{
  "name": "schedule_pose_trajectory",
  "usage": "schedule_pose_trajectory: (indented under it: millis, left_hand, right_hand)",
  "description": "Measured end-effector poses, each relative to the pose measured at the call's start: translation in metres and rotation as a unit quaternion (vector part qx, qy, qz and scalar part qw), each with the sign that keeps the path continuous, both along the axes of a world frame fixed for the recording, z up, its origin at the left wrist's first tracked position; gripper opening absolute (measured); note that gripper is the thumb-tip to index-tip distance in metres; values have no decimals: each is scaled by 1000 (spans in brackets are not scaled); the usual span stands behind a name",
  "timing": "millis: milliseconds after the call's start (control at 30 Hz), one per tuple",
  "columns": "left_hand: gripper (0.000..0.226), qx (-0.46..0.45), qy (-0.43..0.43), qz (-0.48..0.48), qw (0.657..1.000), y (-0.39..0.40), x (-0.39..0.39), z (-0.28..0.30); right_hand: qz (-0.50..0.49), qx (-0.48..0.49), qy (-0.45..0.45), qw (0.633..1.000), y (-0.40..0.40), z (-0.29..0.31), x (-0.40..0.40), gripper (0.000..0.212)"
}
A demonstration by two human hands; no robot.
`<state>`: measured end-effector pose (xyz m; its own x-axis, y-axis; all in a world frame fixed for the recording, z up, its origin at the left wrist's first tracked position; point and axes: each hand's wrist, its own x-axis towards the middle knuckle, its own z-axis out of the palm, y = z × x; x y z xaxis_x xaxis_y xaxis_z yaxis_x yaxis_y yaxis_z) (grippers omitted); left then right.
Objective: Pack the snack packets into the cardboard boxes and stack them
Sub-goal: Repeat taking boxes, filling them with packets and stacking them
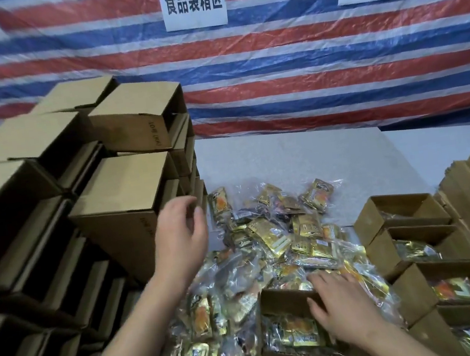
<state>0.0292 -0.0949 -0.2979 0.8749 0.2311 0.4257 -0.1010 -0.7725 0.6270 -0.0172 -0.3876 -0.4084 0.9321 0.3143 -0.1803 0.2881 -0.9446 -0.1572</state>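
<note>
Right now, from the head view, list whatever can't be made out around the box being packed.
- Open box: its right part hidden by the right hand; how full it is can't be told.
- Snack packets: print too small and blurred to read.
- Stacked boxes on the left: cut off by the left and bottom edges; contents not visible.
- Left hand: palm side faces away.

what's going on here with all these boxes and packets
A person is packing snack packets from a loose pile on the table into cardboard boxes. The right hand rests on the far rim of an open box that already holds packets. The left hand hovers empty beside the stacked boxes on the left. Several filled open boxes sit on the right.
</note>
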Motion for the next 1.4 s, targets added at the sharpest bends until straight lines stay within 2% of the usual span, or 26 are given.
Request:
schedule_pose_trajectory:
  millis: [100,167,267,467,567,633,700,767,833,900,933,1000,1033,1133,1200,1300,1400]
  left_hand:
    - [33,33,-40,77,996,37,39,59]
    - [38,36,-23,113,993,55,59,88]
    - [42,65,31,114,991,64,74,103]
    - [39,59,79,-18,995,27,66,50]
    - [42,85,114,-73,987,-2,77,7]
    - [44,106,167,-99,975,-23,90,-25]
    - [51,125,252,-119,952,-41,102,-60]
    - [70,141,366,-112,913,-53,110,-97]
    - [91,166,489,-106,850,-58,109,-131]
    - [96,185,578,-125,785,-58,101,-160]
    - [96,176,608,-131,763,-56,96,-173]
    - [96,110,642,-115,750,-54,88,-191]
    - [91,83,636,-103,760,-53,85,-197]
    - [55,62,552,-82,828,-49,82,-198]
    - [42,52,516,-75,852,-44,82,-186]
    - [37,57,497,-79,862,-36,82,-154]
    - [43,-33,405,-70,911,-28,83,-99]
  right_hand:
    - [12,-6,6,1000,1,5,0,52]
    - [14,-20,18,1000,3,8,1,56]
    - [17,-16,41,999,8,12,4,61]
    - [44,19,47,998,17,25,12,64]
    - [37,30,45,998,19,34,23,62]
    - [24,41,41,998,20,38,30,59]
    - [15,44,42,998,21,39,35,61]
    - [7,44,42,998,20,38,39,67]
    - [-4,49,37,998,19,36,42,69]
    - [-12,57,37,998,18,33,42,71]
    - [-16,60,39,997,16,32,42,72]
    - [-27,69,48,996,14,29,40,70]
    - [-30,72,51,996,13,27,40,69]
    - [-38,79,59,994,13,24,42,64]
    - [-50,90,60,993,14,23,45,57]
    - [-65,111,47,991,16,26,51,51]
    - [-106,219,51,969,28,40,61,45]
